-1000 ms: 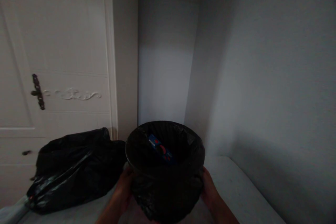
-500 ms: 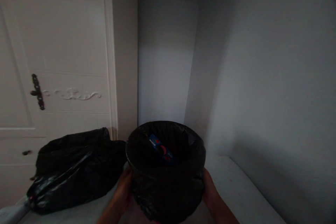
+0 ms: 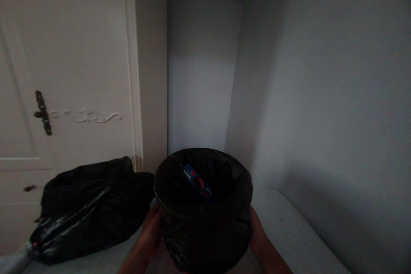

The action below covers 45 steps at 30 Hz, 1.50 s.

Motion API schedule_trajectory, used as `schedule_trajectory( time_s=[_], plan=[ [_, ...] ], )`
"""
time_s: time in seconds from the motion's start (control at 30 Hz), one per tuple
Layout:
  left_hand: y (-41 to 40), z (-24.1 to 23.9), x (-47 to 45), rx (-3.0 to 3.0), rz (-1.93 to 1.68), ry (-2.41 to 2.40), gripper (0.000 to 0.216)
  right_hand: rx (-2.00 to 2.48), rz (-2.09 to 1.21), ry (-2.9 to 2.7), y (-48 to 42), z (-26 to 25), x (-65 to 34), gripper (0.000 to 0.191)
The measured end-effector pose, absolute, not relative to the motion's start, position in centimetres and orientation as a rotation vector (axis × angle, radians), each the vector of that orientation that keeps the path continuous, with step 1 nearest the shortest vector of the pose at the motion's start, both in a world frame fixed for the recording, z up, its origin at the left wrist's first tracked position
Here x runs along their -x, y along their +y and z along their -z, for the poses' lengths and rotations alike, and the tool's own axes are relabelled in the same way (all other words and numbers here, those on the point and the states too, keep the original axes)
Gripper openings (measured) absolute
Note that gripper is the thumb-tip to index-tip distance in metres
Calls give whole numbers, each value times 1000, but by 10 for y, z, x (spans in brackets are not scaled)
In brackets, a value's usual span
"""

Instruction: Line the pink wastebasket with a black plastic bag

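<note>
A round bin lined with a black bin bag (image 3: 205, 235) is held between my two hands at the lower middle of the head view. The liner is folded over the rim. My left hand (image 3: 152, 231) presses on the bin's left side, and my right hand (image 3: 256, 230) grips its right side; the fingertips of both are partly hidden by the bin. Inside, a blue box or packet with red marks (image 3: 196, 182) leans at a slant. The bottom of the bin is too dark to make out.
A large black plastic bag (image 3: 93, 209) lies left of the bin on a pale surface (image 3: 289, 231). Behind it stands a white wardrobe (image 3: 86, 51) with a dark handle (image 3: 43, 112). Grey walls (image 3: 337, 94) close off the back and right.
The view has shifted very slightly, so the wardrobe and black bag sit a little further left. My hands keep the same hold on the bin.
</note>
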<state>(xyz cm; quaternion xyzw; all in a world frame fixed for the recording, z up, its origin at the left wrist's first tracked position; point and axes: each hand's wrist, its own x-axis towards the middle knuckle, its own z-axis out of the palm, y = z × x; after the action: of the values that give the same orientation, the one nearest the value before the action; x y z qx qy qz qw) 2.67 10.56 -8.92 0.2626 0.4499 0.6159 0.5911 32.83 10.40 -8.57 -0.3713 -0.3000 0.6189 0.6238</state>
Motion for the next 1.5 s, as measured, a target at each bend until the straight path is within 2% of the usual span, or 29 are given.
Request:
schedule_trajectory(
  time_s=[0.2,0.53,0.7,1.03,1.5],
  plan=[
    [101,81,-29,-587,-1434,1029,38,836,-1434,-700,104,85,-327,42],
    [101,78,-31,-580,-1438,1050,33,880,-1467,-653,104,85,-328,37],
    [96,70,-33,-593,-1442,1014,37,938,-1547,-594,101,78,-327,30],
    [97,73,-32,-593,-1442,1055,33,899,-1586,-600,103,82,-326,35],
    [104,85,-29,-643,-1467,1000,50,900,-1559,-648,102,77,-326,41]
  ],
)
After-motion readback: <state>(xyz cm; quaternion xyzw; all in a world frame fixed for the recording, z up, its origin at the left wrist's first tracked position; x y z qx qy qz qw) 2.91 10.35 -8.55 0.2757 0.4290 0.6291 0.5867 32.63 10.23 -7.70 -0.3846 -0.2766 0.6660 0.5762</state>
